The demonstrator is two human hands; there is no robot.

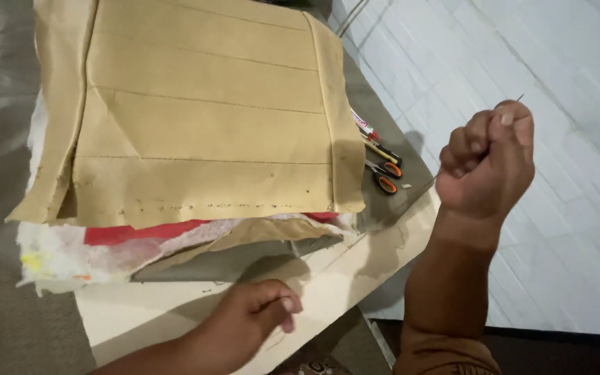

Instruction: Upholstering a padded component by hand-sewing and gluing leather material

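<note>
A tan stitched seat cover [203,118] lies on a stack of red, white and grey material on the table. My right hand [487,163] is raised to the right of it, fist closed on a thin needle [519,99] whose tip pokes out above the thumb. A fine thread runs down from that hand toward the table. My left hand [255,319] rests low on the pale tabletop [355,267] in front of the stack, fingers curled together, possibly pinching the thread; this is hard to make out.
Orange-handled scissors [385,179], a yellow pencil and a marker [366,128] lie at the cover's right edge. White foam and red sheet [130,235] stick out beneath the cover. Grey fabric lies to the left. White tiled floor [543,62] lies beyond the table's right edge.
</note>
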